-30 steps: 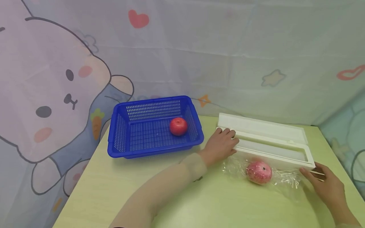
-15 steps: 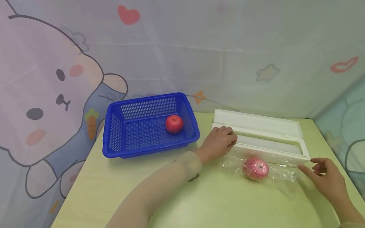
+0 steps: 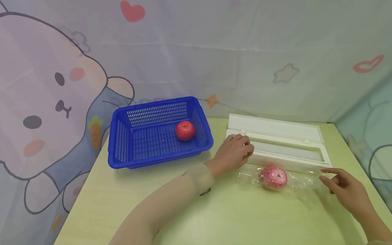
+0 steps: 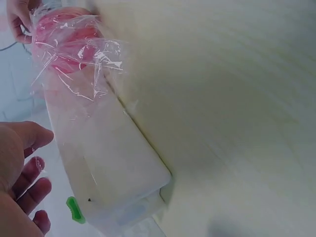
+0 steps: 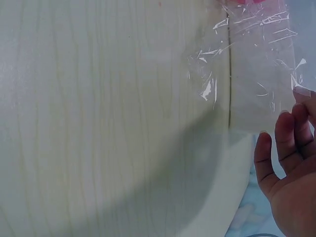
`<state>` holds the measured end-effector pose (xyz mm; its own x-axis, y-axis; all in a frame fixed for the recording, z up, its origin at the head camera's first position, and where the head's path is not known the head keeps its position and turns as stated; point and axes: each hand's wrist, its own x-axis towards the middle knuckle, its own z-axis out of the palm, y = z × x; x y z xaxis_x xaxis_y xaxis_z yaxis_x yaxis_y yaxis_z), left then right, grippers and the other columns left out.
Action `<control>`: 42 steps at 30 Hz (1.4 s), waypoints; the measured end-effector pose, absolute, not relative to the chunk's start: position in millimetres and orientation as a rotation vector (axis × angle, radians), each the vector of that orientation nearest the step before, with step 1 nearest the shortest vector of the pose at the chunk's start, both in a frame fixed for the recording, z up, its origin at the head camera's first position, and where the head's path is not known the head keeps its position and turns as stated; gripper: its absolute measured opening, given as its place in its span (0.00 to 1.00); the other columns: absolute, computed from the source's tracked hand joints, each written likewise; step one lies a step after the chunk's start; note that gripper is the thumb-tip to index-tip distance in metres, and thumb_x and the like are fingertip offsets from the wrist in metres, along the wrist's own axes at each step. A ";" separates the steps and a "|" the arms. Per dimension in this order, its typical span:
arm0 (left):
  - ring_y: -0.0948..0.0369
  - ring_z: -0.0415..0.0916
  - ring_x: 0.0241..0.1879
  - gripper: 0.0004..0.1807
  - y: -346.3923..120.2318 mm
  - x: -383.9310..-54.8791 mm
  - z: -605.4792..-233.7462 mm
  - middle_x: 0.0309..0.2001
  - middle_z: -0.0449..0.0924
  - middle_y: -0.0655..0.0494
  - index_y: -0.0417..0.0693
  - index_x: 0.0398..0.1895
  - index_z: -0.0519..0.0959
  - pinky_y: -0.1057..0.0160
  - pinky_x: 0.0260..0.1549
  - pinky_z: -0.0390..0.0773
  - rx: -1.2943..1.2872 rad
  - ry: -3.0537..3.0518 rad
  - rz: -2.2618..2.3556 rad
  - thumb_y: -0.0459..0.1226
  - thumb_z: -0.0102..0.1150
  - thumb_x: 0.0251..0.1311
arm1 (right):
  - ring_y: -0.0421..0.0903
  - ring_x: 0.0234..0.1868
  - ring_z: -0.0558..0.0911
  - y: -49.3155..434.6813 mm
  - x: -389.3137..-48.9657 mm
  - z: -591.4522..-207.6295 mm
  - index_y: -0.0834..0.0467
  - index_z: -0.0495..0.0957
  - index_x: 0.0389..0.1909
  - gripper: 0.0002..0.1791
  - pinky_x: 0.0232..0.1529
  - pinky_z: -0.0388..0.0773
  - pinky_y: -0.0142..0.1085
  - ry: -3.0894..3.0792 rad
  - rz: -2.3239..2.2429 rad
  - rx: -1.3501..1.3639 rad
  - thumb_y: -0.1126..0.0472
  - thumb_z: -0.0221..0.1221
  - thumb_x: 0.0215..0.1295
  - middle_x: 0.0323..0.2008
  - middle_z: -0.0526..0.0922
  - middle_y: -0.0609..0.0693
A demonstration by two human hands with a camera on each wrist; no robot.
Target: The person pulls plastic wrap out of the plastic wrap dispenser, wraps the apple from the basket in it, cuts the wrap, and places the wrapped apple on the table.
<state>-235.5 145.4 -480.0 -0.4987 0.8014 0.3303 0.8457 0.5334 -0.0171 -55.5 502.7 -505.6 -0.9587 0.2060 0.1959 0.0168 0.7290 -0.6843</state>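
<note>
A pink-red apple [image 3: 273, 178] lies under clear cling film [image 3: 301, 183] on the table, just in front of a long white cling film box [image 3: 281, 162] with its lid raised. My left hand [image 3: 234, 152] is at the box's left end with bent fingers; in the left wrist view, film glints by the thumb and fingertips [image 4: 32, 168], but I cannot tell whether it is pinched. At the film's right end, my right hand [image 3: 349, 190] has thumb and index finger apart, and its fingertips [image 5: 302, 92] seem to touch the film edge. A white roll [image 3: 284, 151] shows inside the box.
Left of the box stands a blue mesh basket [image 3: 160, 157] with one red apple [image 3: 185, 130] in it. A green piece [image 4: 75, 210] sits at one end of the box. The printed cloth [image 3: 196, 64] hangs behind the pale table [image 3: 232, 217].
My right hand has come away from the box's right corner, and its fingers have spread. The film's loose right end lies higher and flatter. My left hand stays at the box; the head view has shifted slightly.
</note>
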 end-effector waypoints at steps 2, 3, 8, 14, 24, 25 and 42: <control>0.63 0.74 0.53 0.04 145.8 -234.9 -479.3 0.49 0.78 0.65 0.62 0.42 0.83 0.62 0.55 0.71 -1.403 -2.482 -0.241 0.40 0.61 0.75 | 0.40 0.21 0.73 501.4 -55.0 -504.5 0.45 0.83 0.57 0.12 0.22 0.62 0.36 -2.684 1.054 -0.154 0.61 0.63 0.78 0.24 0.79 0.42; 0.62 0.75 0.52 0.04 145.9 -234.6 -479.0 0.48 0.79 0.65 0.61 0.42 0.83 0.62 0.54 0.73 -1.418 -2.485 -0.261 0.40 0.62 0.74 | 0.39 0.23 0.75 500.8 -54.9 -503.7 0.47 0.83 0.58 0.12 0.23 0.64 0.34 -2.685 1.056 -0.146 0.61 0.63 0.78 0.25 0.81 0.42; 0.64 0.78 0.45 0.02 143.8 -231.6 -476.8 0.44 0.83 0.63 0.57 0.44 0.84 0.64 0.50 0.77 -1.497 -2.539 -0.420 0.38 0.65 0.72 | 0.34 0.29 0.83 499.4 -55.2 -500.2 0.55 0.82 0.59 0.12 0.27 0.70 0.28 -2.680 1.069 -0.100 0.63 0.62 0.79 0.30 0.85 0.38; 0.65 0.80 0.42 0.05 140.7 -226.7 -475.4 0.43 0.86 0.62 0.54 0.46 0.83 0.69 0.45 0.77 -1.542 -2.617 -0.600 0.35 0.65 0.71 | 0.30 0.31 0.85 500.3 -54.0 -498.3 0.59 0.81 0.59 0.13 0.29 0.72 0.25 -2.685 1.068 -0.035 0.66 0.61 0.78 0.34 0.87 0.32; 0.67 0.83 0.48 0.06 140.8 -221.3 -481.2 0.46 0.87 0.62 0.51 0.48 0.82 0.74 0.50 0.76 -1.556 -2.688 -0.770 0.33 0.63 0.72 | 0.19 0.42 0.82 496.8 -47.1 -500.7 0.64 0.81 0.54 0.09 0.41 0.74 0.14 -2.666 1.095 0.021 0.71 0.60 0.78 0.44 0.85 0.22; 0.67 0.83 0.48 0.07 140.6 -220.5 -481.8 0.46 0.87 0.61 0.51 0.49 0.83 0.74 0.50 0.76 -1.556 -2.687 -0.775 0.33 0.63 0.72 | 0.18 0.42 0.82 496.6 -46.3 -501.5 0.64 0.81 0.54 0.09 0.41 0.74 0.13 -2.660 1.095 0.024 0.71 0.60 0.77 0.44 0.85 0.21; 0.67 0.82 0.49 0.35 172.9 -203.0 -482.6 0.54 0.83 0.69 0.62 0.62 0.79 0.67 0.40 0.75 -1.374 -2.857 -0.304 0.73 0.55 0.66 | 0.17 0.41 0.81 493.2 -37.0 -505.5 0.58 0.80 0.64 0.17 0.40 0.74 0.13 -2.657 1.069 -0.054 0.68 0.61 0.77 0.42 0.85 0.21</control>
<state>-203.0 172.9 -482.6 -0.6268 0.7779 0.0432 0.7696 0.6096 0.1899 -37.0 493.2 -505.5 -0.9611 0.1367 0.2399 -0.0675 0.7262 -0.6842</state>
